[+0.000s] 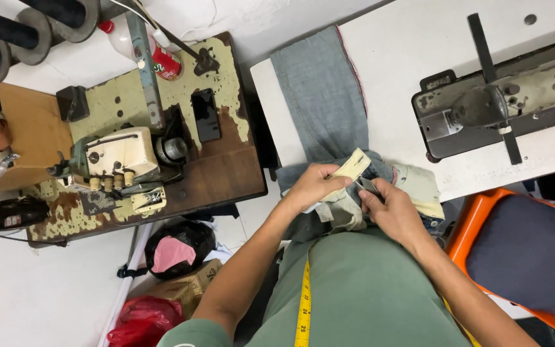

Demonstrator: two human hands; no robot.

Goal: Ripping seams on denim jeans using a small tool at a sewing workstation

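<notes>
My left hand (313, 185) grips a pale cream pocket lining (352, 166) of a pair of blue jeans (321, 96), pulling it up at the table's near edge. My right hand (390, 209) pinches a small dark metal tool (367, 186) against the same fabric, right beside the left hand. The jeans lie lengthwise across the white table (406, 51), with the waist bunched at my lap. A yellow measuring tape (304, 302) hangs down my green shirt.
A grey sewing machine (502, 106) sits on the white table at the right. To the left, an overlock machine (120, 157) stands on a worn wooden table (220, 167) with a bottle (155, 54). An orange chair (521, 250) is at my right; bags (178, 247) lie on the floor.
</notes>
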